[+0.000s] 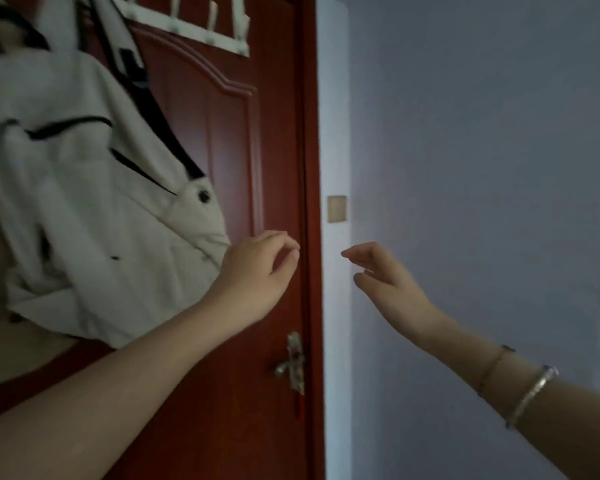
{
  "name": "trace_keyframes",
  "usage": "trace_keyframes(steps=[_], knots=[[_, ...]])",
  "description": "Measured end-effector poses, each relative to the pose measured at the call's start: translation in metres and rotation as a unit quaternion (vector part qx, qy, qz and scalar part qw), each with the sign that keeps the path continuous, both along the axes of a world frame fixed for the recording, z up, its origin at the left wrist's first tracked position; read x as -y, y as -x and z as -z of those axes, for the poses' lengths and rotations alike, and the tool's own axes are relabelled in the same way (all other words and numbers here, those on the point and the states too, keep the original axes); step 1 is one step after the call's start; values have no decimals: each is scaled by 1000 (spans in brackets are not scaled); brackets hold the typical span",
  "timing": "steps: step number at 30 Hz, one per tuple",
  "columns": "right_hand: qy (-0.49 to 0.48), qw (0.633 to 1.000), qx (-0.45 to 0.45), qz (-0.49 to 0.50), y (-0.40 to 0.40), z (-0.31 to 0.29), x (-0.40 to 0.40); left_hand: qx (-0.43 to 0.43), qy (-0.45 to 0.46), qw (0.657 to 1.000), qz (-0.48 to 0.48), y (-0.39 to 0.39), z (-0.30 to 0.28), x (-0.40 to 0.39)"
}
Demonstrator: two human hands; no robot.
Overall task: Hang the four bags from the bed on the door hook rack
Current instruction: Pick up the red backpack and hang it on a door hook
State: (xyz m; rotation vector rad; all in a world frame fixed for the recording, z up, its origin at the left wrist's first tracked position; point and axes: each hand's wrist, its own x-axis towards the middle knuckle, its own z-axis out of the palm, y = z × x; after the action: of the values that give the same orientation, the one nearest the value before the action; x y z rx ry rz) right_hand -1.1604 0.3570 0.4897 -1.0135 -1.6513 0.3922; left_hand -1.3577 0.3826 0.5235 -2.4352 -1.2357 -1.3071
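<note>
Risk: cream canvas bag with black trim [94, 202] hanging crooked off white door hook rack [187, 27], could be slipping | left hand [257, 268] grip released, brushing bag | right hand [385, 275] grip released, empty

You face a dark red wooden door [229, 168] with raised panel moulding arched at the top. A matching red door frame [310, 168] runs along its right edge. A metal lever handle [290, 365] on a backplate sits low on the door's right side. To the right, a plain pale wall [482, 168] carries a square beige switch plate [337, 208] just beside the frame. Light is dim and even.
</note>
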Motion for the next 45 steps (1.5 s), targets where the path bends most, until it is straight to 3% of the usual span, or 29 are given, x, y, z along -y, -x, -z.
trace_keyframes(steps=[12, 19, 26, 34, 39, 45], knots=[[34, 981, -18, 189, -238, 54, 163, 25, 83, 967, 238, -264, 65, 86], [46, 957, -52, 282, -366, 83, 266, 46, 162, 922, 349, -430, 98, 157], [83, 907, -88, 404, -497, 131, 353, 1, 190, 872, 451, -599, 146, 217], [88, 815, -155, 551, -626, 200, 405, -70, 253, 779, 570, -782, 207, 241], [102, 723, -212, 650, -691, 231, 445, -138, 281, 705, 637, -897, 235, 261], [126, 602, -242, 751, -728, 262, 502, -191, 304, 647, 673, -989, 276, 308]])
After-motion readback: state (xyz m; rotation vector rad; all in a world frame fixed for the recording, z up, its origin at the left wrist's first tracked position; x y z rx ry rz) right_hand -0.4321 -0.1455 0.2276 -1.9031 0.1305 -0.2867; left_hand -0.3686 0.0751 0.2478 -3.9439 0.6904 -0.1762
